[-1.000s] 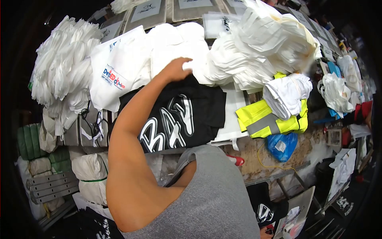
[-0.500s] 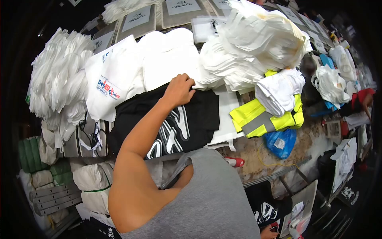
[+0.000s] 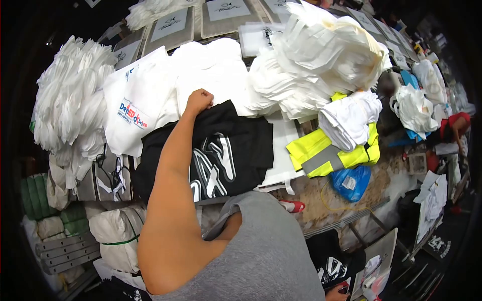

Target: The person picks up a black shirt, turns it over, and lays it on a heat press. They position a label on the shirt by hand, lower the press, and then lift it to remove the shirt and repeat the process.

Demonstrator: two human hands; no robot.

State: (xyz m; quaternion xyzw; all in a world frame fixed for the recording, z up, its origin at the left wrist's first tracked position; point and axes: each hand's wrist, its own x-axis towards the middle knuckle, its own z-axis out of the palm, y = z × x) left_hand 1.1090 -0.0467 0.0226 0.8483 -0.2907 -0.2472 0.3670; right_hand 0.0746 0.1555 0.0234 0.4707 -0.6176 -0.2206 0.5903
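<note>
My left hand (image 3: 200, 101) is closed, its fingers curled at the top edge of a folded black shirt (image 3: 256, 145) with a white and grey print. Whatever it may pinch is hidden. White fabric (image 3: 216, 70) lies just beyond the knuckles. My left forearm crosses the black shirt and covers part of its print. Low at the right edge of my grey top, my right hand (image 3: 337, 292) is partly visible, closed around a small dark and red item too small to name.
Piles of white fabric (image 3: 321, 60) stand at the back and left (image 3: 75, 95). Right of the shirt lie a yellow vest (image 3: 314, 148), a white bundle (image 3: 349, 120) and a blue bag (image 3: 351, 183). A co-worker's arm (image 3: 459, 133) shows far right.
My left hand has moved left along the shirt's top edge, and its fingers are more curled. The shirt's top corner now sticks up to the right of the hand, and more print shows.
</note>
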